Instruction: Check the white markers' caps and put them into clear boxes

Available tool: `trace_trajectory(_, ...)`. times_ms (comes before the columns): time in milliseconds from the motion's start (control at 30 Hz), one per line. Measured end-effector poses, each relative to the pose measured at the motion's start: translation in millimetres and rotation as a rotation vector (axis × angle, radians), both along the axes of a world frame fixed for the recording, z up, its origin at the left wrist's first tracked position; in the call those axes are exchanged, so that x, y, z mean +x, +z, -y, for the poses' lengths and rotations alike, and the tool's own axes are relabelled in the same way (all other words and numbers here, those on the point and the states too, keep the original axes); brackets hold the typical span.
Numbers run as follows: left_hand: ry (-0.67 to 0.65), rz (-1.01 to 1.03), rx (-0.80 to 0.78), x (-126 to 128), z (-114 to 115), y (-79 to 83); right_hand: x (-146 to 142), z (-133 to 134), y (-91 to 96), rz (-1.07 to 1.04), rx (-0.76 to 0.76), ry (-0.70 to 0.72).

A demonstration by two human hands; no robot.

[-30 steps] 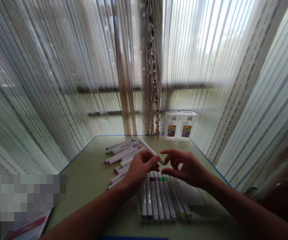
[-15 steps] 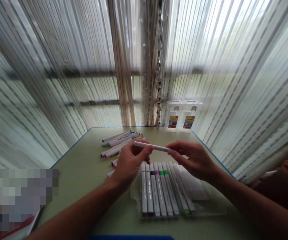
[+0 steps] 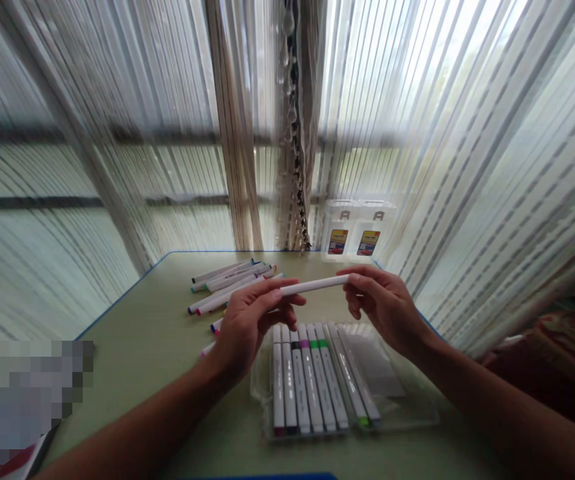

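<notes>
"Gripping anything?"
"Your left hand (image 3: pixel 246 321) and right hand (image 3: pixel 386 305) pinch opposite ends of a white marker (image 3: pixel 314 285), raised near the far edge of the clear case (image 3: pixel 410 408)."
"And the loose markers (image 3: pixel 230 297)?"
"Beyond that case, toward its left."

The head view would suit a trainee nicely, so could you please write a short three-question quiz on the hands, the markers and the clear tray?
1. Open question: What do the left hand and the right hand hold between them?
2. Fill in: In the clear tray, the band between the black band and the green bands is ____.
3. Multiple choice: Where do the loose markers lie? a) inside the tray; b) on the table, beyond the left hand; c) under the right hand.

Key: 1. A white marker; 2. purple; 3. b.
</notes>
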State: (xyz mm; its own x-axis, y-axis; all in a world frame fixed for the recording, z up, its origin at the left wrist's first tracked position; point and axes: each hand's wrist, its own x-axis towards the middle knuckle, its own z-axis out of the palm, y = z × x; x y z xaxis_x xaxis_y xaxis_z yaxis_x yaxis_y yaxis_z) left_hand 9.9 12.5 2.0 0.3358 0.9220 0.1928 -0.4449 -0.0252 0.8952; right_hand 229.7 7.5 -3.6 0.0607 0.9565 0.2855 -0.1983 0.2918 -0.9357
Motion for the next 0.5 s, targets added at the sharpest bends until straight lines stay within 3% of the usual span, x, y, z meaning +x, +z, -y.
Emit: trace_trajectory(500,0.031,-0.133,0.254,-0.9,6.2,-1.2,-1.0,-1.3,-0.5,-0.066,-0.049,-0.002)
